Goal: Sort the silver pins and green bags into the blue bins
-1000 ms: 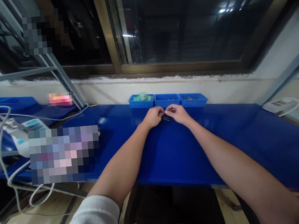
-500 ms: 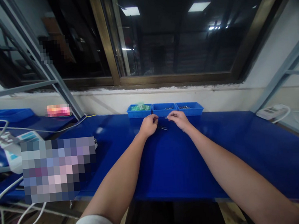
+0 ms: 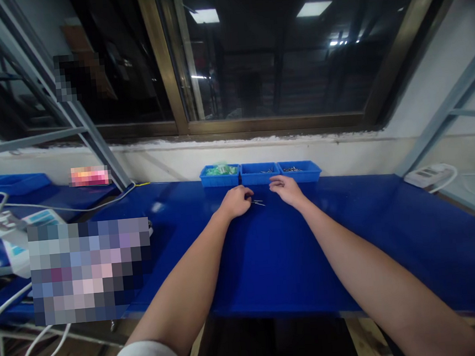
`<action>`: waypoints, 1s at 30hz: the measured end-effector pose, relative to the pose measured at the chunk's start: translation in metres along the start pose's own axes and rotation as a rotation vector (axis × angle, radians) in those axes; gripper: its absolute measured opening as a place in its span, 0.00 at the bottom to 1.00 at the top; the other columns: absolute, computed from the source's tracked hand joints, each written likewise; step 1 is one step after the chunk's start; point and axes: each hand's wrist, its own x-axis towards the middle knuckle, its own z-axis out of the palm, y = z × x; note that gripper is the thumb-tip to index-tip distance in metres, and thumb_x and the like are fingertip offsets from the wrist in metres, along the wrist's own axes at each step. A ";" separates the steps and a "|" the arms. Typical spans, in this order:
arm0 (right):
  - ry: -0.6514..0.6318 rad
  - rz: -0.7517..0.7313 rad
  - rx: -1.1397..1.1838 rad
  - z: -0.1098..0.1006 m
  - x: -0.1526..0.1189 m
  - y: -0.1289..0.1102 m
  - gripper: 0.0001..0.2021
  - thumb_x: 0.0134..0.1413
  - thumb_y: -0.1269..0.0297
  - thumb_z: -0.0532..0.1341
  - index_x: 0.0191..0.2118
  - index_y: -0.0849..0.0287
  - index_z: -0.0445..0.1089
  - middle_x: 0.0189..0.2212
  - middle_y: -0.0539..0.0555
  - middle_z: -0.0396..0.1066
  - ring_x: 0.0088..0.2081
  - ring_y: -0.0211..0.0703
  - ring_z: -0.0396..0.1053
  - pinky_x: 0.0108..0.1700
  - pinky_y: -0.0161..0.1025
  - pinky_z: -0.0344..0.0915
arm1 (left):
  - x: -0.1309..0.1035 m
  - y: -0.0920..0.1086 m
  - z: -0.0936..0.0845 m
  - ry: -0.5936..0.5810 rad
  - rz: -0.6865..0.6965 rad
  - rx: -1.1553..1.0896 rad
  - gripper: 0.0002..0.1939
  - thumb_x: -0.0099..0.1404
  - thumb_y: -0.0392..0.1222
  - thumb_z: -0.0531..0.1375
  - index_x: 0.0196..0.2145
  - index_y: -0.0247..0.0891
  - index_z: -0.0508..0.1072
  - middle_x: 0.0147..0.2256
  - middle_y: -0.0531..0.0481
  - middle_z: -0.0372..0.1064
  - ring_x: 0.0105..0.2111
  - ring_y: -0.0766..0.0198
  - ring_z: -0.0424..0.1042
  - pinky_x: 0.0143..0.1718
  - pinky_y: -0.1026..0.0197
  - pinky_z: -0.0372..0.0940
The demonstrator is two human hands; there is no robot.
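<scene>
Over the surface (image 3: 265, 264), our right hand (image 3: 287, 189), just opened, seemed free; our left hand (image 3: 235, 202) lay beside pins (image 3: 258, 202), grip unclear.

The head camera looks forward and down across the blue table (image 3: 270, 264).

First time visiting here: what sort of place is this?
Probably a workshop or assembly station: there's a blue-topped workbench, three blue bins lined up at its back, and small metallic-looking pieces inside two of them.
</scene>
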 end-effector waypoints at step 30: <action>-0.271 -0.238 -0.019 0.016 -0.018 -0.022 0.12 0.42 0.63 0.62 0.36 0.62 0.70 0.27 0.53 0.71 0.28 0.37 0.66 0.33 0.36 0.63 | 0.000 0.005 -0.001 0.029 0.041 -0.055 0.08 0.60 0.39 0.52 0.33 0.37 0.70 0.35 0.47 0.70 0.34 0.61 0.68 0.37 0.61 0.61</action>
